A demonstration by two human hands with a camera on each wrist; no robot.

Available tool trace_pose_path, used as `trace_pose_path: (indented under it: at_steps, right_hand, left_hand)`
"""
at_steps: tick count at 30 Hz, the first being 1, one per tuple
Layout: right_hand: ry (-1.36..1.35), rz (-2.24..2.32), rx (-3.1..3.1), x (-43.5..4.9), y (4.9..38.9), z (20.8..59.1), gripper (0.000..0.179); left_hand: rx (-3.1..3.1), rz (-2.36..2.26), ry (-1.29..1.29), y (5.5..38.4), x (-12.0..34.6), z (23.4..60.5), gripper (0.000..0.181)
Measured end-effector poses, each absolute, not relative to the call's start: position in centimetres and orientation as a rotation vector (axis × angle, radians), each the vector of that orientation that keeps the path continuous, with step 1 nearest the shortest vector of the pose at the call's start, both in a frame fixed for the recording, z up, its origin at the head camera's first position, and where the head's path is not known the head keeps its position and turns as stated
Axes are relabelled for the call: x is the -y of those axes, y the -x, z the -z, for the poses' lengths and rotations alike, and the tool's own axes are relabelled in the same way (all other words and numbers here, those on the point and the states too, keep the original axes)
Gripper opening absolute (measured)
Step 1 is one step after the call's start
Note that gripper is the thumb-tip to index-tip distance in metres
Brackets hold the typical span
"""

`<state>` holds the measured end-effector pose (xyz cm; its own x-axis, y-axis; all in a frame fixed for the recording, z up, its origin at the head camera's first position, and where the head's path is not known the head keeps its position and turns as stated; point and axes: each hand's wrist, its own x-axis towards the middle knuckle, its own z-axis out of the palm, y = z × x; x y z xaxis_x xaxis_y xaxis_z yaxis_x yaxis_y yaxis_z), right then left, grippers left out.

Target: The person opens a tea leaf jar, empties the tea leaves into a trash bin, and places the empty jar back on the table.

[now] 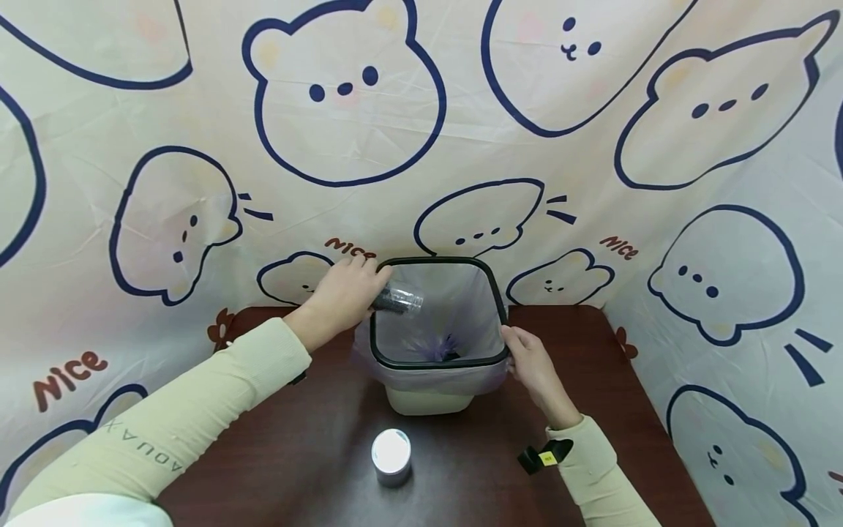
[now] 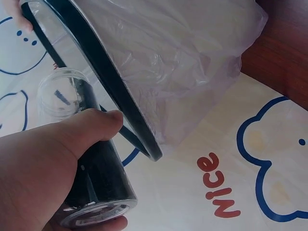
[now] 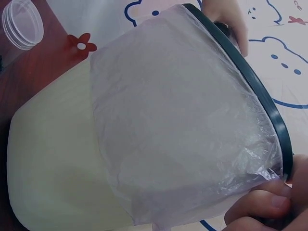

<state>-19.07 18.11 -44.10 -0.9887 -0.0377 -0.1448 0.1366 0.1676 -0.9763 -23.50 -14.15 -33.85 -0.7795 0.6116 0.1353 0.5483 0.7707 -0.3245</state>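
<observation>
**Holding a clear-and-black plastic cylinder (image 2: pixel 98 168) over the mouth of a cream plastic bin (image 1: pixel 428 402)**

Curling the left hand (image 1: pixel 345 293) round the cylinder's dark body, laying the thumb across its side, and pointing the see-through end in over the bin's left side. Pinching the dark green, ring-shaped rim (image 3: pixel 255 77) at the bin's right side with the right hand (image 1: pixel 532 362), trapping the thin, translucent lilac plastic liner (image 3: pixel 183 110) there too. Working by the middle of the far edge of a glossy, dark reddish-brown table (image 1: pixel 303 454), well in from both far corners.

Possibly losing the cylinder outside the bin by letting go too near the rim, or knocking its hard base against that ring by lowering at a poor angle. Perhaps dragging the liner down or tearing it by pulling too hard at the right. Perhaps tipping the bin by leaning on one side more than the other, or bumping the short, white-topped round container (image 1: pixel 391 457) by sliding toward the table's near edge.

Looking smooth, straight-sided and shiny: running from transparent and ridged at one end, through near-black along the body, to a clear round base. Not showing for certain whether filled or wrapped in black.
</observation>
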Motion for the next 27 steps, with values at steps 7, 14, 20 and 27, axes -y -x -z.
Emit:
trace_pose_path:
  at_steps: [7, 14, 20, 27]
  right_hand:
    - [-0.102, 1.937, -2.291, -18.13, 19.00, 43.98, 0.038]
    - [-0.092, 1.944, -2.295, -18.10, 18.99, 44.00, 0.038]
    - [-0.096, 1.944, -2.305, -18.09, 19.10, 44.14, 0.039]
    - [-0.101, 1.939, -2.304, -18.11, 19.08, 44.15, 0.039]
  left_hand:
    - [2.713, -0.418, 0.912, 23.54, 14.23, 33.81, 0.066]
    - [2.687, -0.486, 0.911, 23.46, 14.19, 33.74, 0.057]
    - [2.627, -0.544, 0.910, 23.35, 14.25, 33.83, 0.051]
    - [2.582, -0.664, 0.902, 23.28, 14.13, 34.03, 0.050]
